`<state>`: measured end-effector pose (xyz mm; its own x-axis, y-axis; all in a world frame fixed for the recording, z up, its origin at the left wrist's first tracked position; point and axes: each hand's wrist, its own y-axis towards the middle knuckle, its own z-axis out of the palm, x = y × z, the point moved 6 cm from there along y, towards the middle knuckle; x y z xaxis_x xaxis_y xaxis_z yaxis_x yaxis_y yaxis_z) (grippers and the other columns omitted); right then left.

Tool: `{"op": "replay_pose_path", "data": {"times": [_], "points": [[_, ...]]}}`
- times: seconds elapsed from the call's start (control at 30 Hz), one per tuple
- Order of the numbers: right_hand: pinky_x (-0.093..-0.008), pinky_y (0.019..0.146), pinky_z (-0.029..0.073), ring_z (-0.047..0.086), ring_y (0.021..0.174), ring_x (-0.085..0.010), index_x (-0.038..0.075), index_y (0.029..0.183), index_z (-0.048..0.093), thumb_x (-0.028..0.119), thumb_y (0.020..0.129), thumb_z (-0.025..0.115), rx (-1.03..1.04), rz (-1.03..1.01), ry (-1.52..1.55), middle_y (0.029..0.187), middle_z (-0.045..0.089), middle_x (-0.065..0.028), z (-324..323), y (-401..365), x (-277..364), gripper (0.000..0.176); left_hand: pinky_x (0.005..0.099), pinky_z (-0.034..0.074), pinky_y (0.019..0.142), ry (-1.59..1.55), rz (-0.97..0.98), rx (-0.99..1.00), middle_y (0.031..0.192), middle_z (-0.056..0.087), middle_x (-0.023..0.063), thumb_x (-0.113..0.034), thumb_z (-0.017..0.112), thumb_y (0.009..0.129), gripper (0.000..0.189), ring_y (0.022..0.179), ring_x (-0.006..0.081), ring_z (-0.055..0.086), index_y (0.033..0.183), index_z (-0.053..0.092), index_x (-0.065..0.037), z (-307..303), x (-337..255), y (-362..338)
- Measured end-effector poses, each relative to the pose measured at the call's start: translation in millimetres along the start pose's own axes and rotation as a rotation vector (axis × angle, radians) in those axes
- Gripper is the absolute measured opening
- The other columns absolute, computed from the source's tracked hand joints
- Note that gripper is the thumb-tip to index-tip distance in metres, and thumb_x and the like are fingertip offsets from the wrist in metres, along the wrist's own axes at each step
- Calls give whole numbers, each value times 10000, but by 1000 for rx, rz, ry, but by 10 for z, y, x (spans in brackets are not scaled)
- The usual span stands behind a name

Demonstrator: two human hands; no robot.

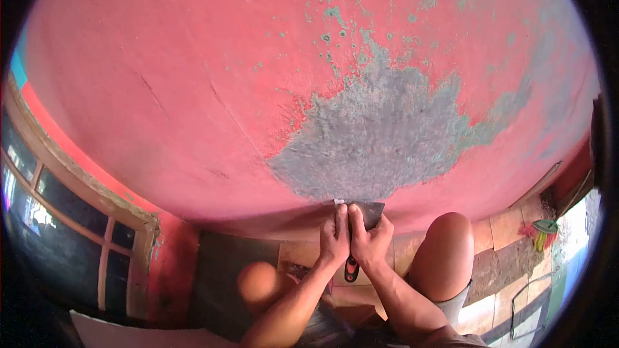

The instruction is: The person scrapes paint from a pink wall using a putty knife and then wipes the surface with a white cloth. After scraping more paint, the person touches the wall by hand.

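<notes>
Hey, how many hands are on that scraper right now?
2. The left hand and the right hand grip the scraper side by side, just below the wall's grey patch. No other hands show.

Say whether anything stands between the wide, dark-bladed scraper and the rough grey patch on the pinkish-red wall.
Nothing visible does: the scraper, held by the left hand and right hand, has its blade edge by the grey patch's lower border.
</notes>
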<state>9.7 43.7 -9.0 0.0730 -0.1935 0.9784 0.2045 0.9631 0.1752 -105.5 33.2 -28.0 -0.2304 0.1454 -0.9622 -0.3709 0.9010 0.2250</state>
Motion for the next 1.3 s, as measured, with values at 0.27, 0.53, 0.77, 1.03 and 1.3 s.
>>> {"op": "replay_pose_path", "data": {"times": [0.27, 0.53, 0.77, 1.03, 1.3], "points": [[-299, 659, 516, 607, 731, -88, -62, 895, 694, 173, 946, 686, 18, -15, 7, 746, 704, -71, 5, 17, 72, 241, 350, 458, 678, -14, -59, 56, 778, 574, 62, -401, 394, 1095, 499, 782, 128, 524, 901, 578, 20, -24, 68, -38], [-305, 644, 511, 598, 722, -83, -69, 874, 682, 175, 947, 690, -19, -12, 27, 751, 700, -54, -5, -25, -15, 255, 370, 452, 623, 22, -3, 38, 714, 560, 131, -379, 422, 1088, 472, 720, 154, 546, 904, 583, 25, -17, 19, -33], [-305, 659, 512, 604, 731, -90, -67, 882, 687, 177, 943, 691, -21, 5, 20, 751, 703, -72, -44, -93, -237, 251, 368, 449, 605, 47, -57, 3, 697, 565, 129, -379, 419, 1088, 485, 705, 160, 558, 913, 612, 30, 32, 401, -146], [-305, 724, 538, 669, 795, -114, -44, 955, 720, 176, 937, 702, 17, 63, -53, 841, 746, -120, -62, -62, -165, 222, 316, 452, 649, 4, -105, 60, 756, 531, 0, -438, 401, 1091, 523, 756, 97, 490, 863, 577, -2, 32, 259, -106], [-306, 718, 536, 667, 782, -116, -50, 937, 714, 158, 939, 693, 4, 49, -7, 831, 744, -117, -73, -77, -274, 208, 339, 460, 659, 10, -149, 64, 769, 579, 38, -436, 416, 1085, 520, 768, 104, 523, 910, 608, 15, 67, 421, -148]]}}
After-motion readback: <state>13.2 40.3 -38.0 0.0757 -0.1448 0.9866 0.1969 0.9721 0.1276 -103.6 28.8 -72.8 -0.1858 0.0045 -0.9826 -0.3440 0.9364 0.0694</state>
